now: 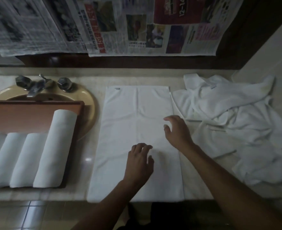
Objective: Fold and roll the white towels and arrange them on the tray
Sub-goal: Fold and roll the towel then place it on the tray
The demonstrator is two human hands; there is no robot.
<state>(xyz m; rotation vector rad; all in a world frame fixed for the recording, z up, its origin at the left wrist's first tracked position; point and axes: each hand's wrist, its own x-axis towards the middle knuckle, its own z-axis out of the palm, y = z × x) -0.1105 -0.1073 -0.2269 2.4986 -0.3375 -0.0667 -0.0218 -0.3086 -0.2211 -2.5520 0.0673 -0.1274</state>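
While the folded towel (137, 127) lies flat on the desk (85, 165) between the tray (37, 112) and the loose heap (236, 123), the left hand (139, 161) and right hand (177, 131) sit over it, fingers spread, holding nothing; uneven rolling could skew it or drag in the heap.

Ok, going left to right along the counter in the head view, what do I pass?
Wooden tray holding rolled towels → flat towel spread on the counter → heap of unfolded towels.

Left hand (140, 161) palm down, fingers loosely spread — right hand (176, 130) raised, fingers relaxed.
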